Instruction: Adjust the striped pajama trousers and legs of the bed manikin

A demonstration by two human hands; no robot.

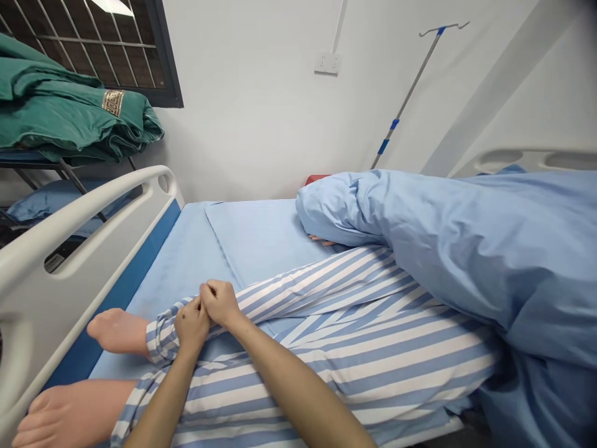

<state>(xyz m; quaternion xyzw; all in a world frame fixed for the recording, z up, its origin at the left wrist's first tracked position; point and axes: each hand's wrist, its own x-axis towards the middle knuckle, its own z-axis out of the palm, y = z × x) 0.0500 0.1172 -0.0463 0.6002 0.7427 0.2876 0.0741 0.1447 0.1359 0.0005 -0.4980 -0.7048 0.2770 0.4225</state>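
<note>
A manikin's legs in blue-and-white striped trousers [401, 336] lie across the bed. My left hand [192, 323] is closed on the cloth of the far trouser leg [284, 292], around the lower shin. Right beside it, touching it, my right hand [220, 303] is also closed on that leg, slightly nearer the knee; its fingertips are hidden. Below my left hand the cuff is bunched above the far bare foot [119, 331]. The near bare foot [69, 414] sticks out of the other trouser leg, under my left forearm.
A light blue quilt [457, 249] is heaped over the upper body at right. The bed's footboard [93, 205] stands at left. Green folded cloth [69, 118] lies on a rack beyond it. An IV pole [410, 90] rises by the wall, with a red object [318, 178] near its foot.
</note>
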